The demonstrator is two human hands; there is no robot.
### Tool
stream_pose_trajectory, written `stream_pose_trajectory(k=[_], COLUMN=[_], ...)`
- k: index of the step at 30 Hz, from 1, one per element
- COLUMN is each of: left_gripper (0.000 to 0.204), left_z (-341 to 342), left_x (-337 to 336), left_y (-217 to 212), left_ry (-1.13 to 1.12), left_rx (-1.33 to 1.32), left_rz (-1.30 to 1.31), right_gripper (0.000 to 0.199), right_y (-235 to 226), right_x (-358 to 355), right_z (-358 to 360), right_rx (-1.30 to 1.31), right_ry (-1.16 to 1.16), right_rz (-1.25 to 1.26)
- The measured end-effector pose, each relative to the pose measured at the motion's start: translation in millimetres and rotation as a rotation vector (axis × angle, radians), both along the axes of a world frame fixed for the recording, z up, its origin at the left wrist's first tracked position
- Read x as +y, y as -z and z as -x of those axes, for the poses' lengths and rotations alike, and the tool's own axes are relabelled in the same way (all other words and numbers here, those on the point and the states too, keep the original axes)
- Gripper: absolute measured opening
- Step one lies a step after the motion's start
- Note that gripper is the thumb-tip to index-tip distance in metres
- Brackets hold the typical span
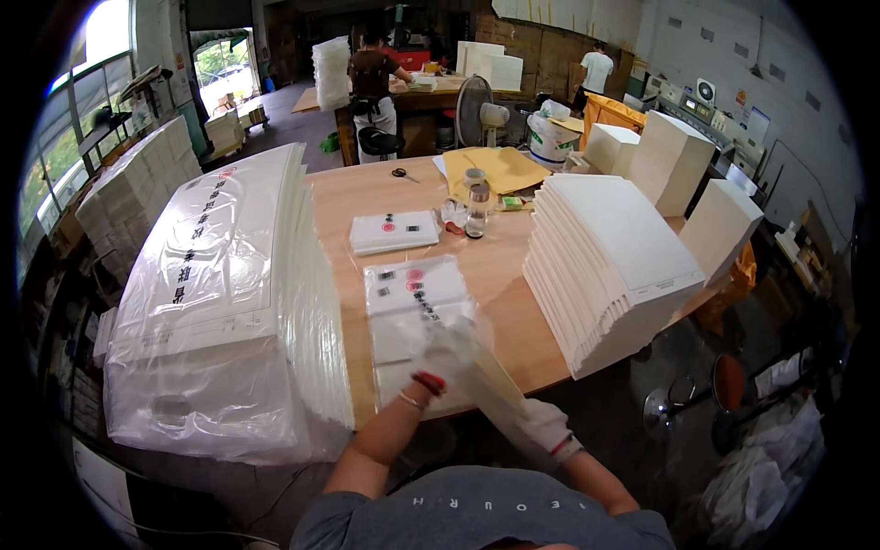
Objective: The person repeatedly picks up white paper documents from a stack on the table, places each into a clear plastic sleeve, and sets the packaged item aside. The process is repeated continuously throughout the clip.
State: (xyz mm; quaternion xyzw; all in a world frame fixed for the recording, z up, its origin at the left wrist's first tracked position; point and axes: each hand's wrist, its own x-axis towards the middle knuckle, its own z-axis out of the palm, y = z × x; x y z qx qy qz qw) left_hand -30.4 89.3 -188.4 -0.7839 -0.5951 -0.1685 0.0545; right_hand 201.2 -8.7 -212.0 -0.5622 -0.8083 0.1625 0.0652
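Head view, person at the 6 o'clock edge of a wooden table (500,266). Both hands gloved in white and both on the same item — a long clear plastic bag (477,371) with a pale card or sheet inside, held diagonally from about 11 to 5 o'clock in front of the body.

Left hand (438,353) grips the upper end of the bag, fingers closed round it; a red cuff and thin bracelet show at the wrist. Motion blur here, so exact finger placement can't be told. Right hand (543,423) is clamped on the lower end, fingers wrapped; red trim at that wrist too.

Directly under the bag, at 12 o'clock from the hands, lies a flat bagged packet (412,293) with red and black print, on the table. Further out at 12, a smaller stack of bagged packets (394,231), well apart from the first one.

At 9 o'clock: a big stack of white sheets wrapped in clear plastic (229,302), touching the table's left edge. At 2 o'clock: a fanned stack of white cards (614,266), with taller white blocks (674,156) behind it.

Far end of the table, 12 to 1 o'clock — a clear bottle (477,211), a tape roll (474,176), scissors (400,172), yellow envelopes (500,168). Behind that a desk fan (469,108), and two other people at benches in the background.
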Motion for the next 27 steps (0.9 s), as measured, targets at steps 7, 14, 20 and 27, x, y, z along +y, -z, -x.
stream_pose_trajectory(k=[7,14,20,27], left_gripper=[0.027,0.035,0.054,0.060], left_z=[-38.4,14.9,50.4,68.4], left_x=[-15.5,-28.8,-13.9,-48.1], left_y=[58.1,121.1,142.3,130.2], left_ry=[0.322,0.360,-0.334,-0.527], left_rx=[-0.481,-0.104,-0.156,-0.110], left_rz=[-0.032,-0.090,-0.116,0.296], right_gripper=[0.042,0.034,0.059,0.080], right_y=[-0.4,83.0,89.6,99.9], right_x=[73.6,172.3,207.4,130.2], right_z=[33.7,56.9,28.3,3.7], right_rx=[0.025,0.056,-0.067,0.184], right_ry=[0.409,0.265,0.273,0.102], right_rz=[0.109,-0.075,0.264,0.399])
